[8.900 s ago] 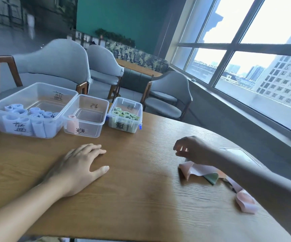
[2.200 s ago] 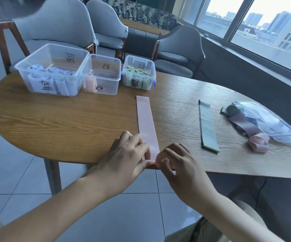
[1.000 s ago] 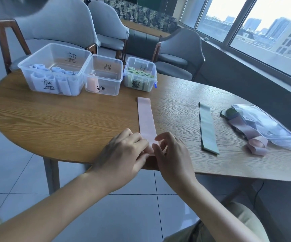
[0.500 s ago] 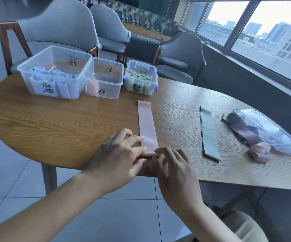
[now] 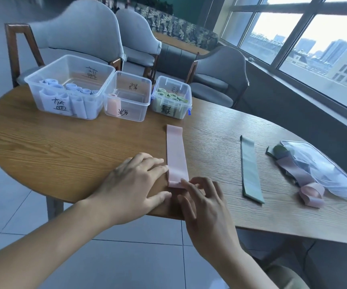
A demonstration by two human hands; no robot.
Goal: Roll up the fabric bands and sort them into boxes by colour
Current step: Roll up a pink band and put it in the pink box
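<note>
The pink band (image 5: 176,153) lies flat on the wooden table (image 5: 70,147), running away from the person toward the boxes, with its near end turned up into a small roll close to the table's edge. The left hand (image 5: 135,184) rests beside that roll, fingers fairly straight, their tips touching the band's left edge and the thumb lying along the table. The right hand (image 5: 206,205) comes in from the near side, its fingertips pressing on the rolled end, the fingers only gently bent.

At the far side stand three clear boxes in a row: the blue box (image 5: 49,80) with pale blue rolls, the pink box (image 5: 139,105) holding one pink roll, the green box (image 5: 186,101) with green rolls. To the right a green band (image 5: 250,170) lies flat, and beyond it a loose heap of bands (image 5: 306,182) sits against a clear bag (image 5: 324,163).
</note>
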